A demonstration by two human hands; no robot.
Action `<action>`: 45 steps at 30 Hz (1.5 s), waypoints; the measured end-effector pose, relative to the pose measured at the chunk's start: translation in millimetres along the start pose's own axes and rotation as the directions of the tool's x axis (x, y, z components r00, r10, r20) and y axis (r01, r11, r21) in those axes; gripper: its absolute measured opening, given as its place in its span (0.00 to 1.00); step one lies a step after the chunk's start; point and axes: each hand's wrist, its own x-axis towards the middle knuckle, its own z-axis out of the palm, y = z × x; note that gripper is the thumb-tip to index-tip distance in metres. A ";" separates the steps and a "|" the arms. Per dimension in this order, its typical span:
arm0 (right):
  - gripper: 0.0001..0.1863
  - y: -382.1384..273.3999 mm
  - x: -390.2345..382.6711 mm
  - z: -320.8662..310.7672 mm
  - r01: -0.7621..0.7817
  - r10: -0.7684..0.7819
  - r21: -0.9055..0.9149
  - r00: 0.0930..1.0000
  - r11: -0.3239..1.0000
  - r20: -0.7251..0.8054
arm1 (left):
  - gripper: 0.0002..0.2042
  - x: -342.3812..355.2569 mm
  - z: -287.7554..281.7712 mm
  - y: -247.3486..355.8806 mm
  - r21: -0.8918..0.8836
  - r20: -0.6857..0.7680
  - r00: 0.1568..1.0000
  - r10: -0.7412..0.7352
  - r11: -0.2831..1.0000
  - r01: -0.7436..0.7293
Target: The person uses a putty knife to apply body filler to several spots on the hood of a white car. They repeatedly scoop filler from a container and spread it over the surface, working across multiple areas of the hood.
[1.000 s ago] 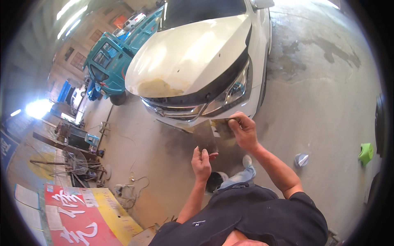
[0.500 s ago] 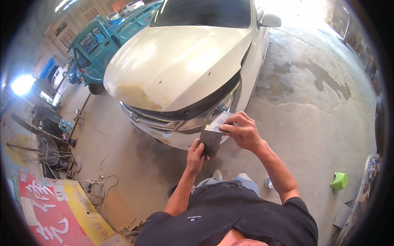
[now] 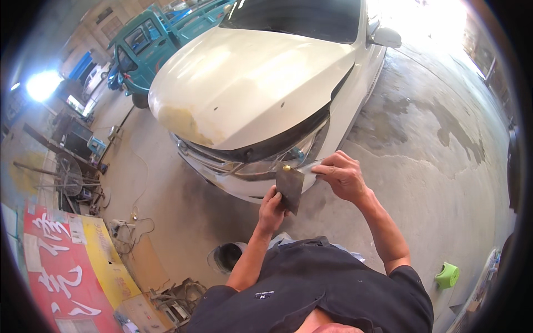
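Note:
A white car [image 3: 250,83] stands in front of me, with a yellowish filler patch [image 3: 180,117] on the front of its bonnet. My left hand [image 3: 272,208] grips a dark flat scraper plate [image 3: 290,187] by its lower edge, held upright just before the bumper. A small dab of yellow filler [image 3: 286,167] sits at the plate's top edge. My right hand [image 3: 343,175] pinches a thin blade-like spreader [image 3: 311,165] whose tip touches the plate's top, close to the headlight [image 3: 288,158].
A teal small truck [image 3: 150,39] is parked behind the car on the left. Metal stands and a fan [image 3: 66,177] line the left side, with a red and yellow board [image 3: 72,272] below. A bucket [image 3: 225,256] sits by my feet, a green object [image 3: 447,276] at right.
My view has drawn closer to the car's front. Both hands came together from apart: the left now holds the plate up and the right has the spreader at its top edge.

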 end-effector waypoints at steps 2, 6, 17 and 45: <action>0.13 15.7 -4.6 0.2 -0.089 0.092 0.067 0.995 0.994 -0.044 | 0.12 4.3 7.6 -2.2 -0.115 0.024 1.000 -0.012 0.993 0.015; 0.09 30.3 4.3 26.6 -0.494 0.642 0.574 0.763 0.652 -0.073 | 0.10 7.5 14.8 -17.7 -0.406 0.222 0.974 -0.042 0.904 0.131; 0.21 60.4 -41.2 82.5 -0.868 0.830 0.481 0.355 0.122 0.431 | 0.14 55.9 -14.1 21.3 -0.249 0.062 0.997 -0.037 0.967 0.051; 0.27 48.9 88.3 209.6 -0.204 0.163 -0.427 0.978 0.881 -0.131 | 0.18 122.9 -99.4 134.3 0.491 -0.039 0.999 0.027 0.871 -0.005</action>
